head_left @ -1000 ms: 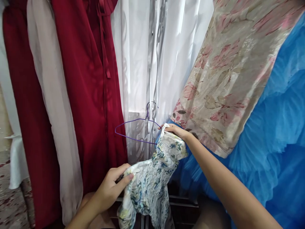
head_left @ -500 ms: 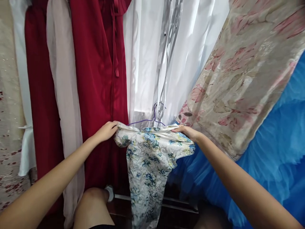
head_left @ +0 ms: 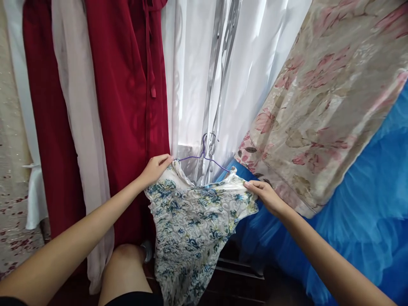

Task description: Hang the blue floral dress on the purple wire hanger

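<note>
A small white garment with a blue and green floral print (head_left: 191, 225) hangs over a thin purple wire hanger (head_left: 204, 156), whose hook rests on a white metal window grille (head_left: 219, 85). My left hand (head_left: 155, 168) pinches the garment's left shoulder at the hanger's end. At the right shoulder, my right hand (head_left: 266, 196) grips the sleeve edge. Both shoulders sit on the hanger and the body of the garment drops down between my arms.
Dark red dresses (head_left: 127, 106) and a pale beige one (head_left: 79, 127) hang at the left. White curtains (head_left: 255, 63) cover the window behind. A beige fabric with pink flowers (head_left: 318, 106) and blue tulle (head_left: 366, 221) fill the right. My knee (head_left: 126, 263) shows below.
My left hand rose from low down and brought the garment's left shoulder onto the hanger. The crumpled garment now hangs spread across the hanger. My right hand slid down to the right sleeve.
</note>
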The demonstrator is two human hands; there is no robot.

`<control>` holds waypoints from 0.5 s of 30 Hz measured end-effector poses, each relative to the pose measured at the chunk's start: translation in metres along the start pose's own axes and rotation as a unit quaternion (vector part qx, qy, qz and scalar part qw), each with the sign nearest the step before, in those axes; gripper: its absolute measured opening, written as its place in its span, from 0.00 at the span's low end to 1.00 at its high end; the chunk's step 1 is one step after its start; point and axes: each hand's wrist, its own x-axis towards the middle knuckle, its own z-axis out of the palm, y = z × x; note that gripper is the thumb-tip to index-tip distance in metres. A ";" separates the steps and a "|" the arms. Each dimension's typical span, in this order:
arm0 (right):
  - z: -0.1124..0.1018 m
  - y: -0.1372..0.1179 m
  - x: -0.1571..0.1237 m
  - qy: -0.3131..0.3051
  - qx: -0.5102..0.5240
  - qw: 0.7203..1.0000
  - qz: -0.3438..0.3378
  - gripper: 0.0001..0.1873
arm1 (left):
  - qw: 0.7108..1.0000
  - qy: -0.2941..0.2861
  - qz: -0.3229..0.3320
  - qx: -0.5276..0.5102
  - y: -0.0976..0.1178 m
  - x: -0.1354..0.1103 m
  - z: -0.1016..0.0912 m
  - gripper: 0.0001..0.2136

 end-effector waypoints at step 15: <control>0.093 -0.117 -0.027 -0.032 0.023 0.982 -0.182 0.18 | 0.992 0.062 0.004 0.111 -0.011 -0.016 -0.001 0.12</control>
